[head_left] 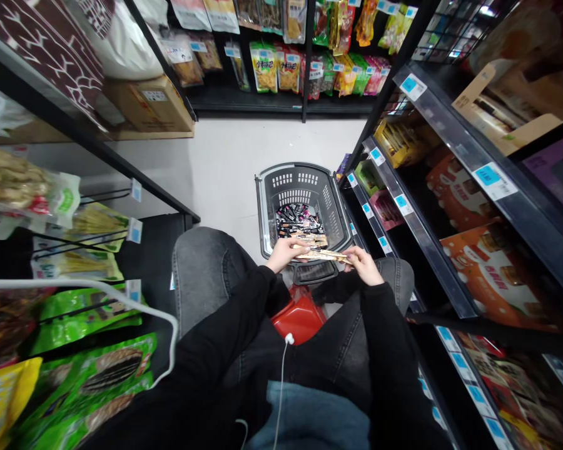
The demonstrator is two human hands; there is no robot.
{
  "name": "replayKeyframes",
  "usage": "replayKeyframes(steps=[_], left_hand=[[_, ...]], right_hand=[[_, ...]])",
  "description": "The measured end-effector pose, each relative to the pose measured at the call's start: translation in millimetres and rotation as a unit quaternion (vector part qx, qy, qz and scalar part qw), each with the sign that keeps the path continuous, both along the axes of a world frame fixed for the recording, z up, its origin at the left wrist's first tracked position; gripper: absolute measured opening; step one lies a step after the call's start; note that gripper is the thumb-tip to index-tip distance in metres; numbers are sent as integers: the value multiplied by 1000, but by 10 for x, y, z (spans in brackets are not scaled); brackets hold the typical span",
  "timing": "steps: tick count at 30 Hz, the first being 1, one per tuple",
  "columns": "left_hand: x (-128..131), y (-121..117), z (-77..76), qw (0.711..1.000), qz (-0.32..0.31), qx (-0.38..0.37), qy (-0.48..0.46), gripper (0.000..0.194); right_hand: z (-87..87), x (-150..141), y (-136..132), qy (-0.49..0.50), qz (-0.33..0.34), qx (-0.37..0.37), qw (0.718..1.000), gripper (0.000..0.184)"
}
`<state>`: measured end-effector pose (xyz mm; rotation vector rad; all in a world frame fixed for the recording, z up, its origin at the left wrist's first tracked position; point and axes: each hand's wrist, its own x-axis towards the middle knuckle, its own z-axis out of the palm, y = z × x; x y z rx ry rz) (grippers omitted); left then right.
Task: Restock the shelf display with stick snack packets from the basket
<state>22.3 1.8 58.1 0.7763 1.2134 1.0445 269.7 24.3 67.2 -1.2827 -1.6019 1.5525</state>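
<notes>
The left hand (284,254) and the right hand (363,265) held a narrow packet (326,254) between them, the fingers of each closed on an end. It lay roughly level over the near side of a gray basket (331,203), which sat on the floor (225,169) between shelves. Inside the basket was a jumble of small slim packs (296,215) (their print was too small to read). A red stool (300,315) showed between the person's knees.

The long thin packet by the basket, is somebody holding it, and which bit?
Yes, both hands are. The left hand holds the thin packet at one end, and the right hand at the other.
</notes>
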Motion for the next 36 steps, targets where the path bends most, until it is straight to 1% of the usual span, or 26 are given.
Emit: replayKeyframes(steps=[2,6,11,16,19,21,22,23,25,27,30,32,33,34,36], left_hand=[[-11,9,-23,1000,-7,-16,1,39],[-43,27,-68,998,-35,-60,4,32],[-67,36,-85,995,-47,-91,-18,23],[-47,31,-94,995,-35,-77,-52,21],[-34,27,-85,995,-28,-67,-75,26],[-46,24,-70,993,-36,-66,-90,32],[-60,21,-62,992,-54,-69,-95,34],[-76,19,-54,989,-85,-73,-96,36],[-106,10,-42,980,-175,-65,-72,37],[-110,-5,-38,962,-272,-16,1,34],[-44,-36,-54,916,-370,76,138,30],[26,-57,-77,888,-412,90,180,33],[57,-65,-89,883,-424,87,183,33],[82,-71,-101,882,-429,81,180,33],[109,-74,-117,892,-412,73,172,32]], right_hand=[[-32,-9,-1,-13,11,-1,1000,29],[-78,-19,-10,-43,45,-32,998,27],[-58,-8,-10,-51,57,-58,995,30],[-5,-11,24,-7,24,-71,997,35],[14,-24,36,19,-21,-59,998,36],[25,-26,32,38,-48,-48,997,34],[32,-24,26,48,-52,-44,997,33],[39,-21,18,57,-48,-42,996,32],[51,-16,-2,63,-18,-50,997,30],[54,-25,-24,53,33,-75,995,29],[31,-82,-55,31,111,-126,985,33],[5,-143,-71,18,144,-150,978,34],[-8,-175,-77,11,148,-153,977,35],[-18,-205,-80,5,144,-151,978,35],[-30,-257,-81,-7,103,-128,986,33]])
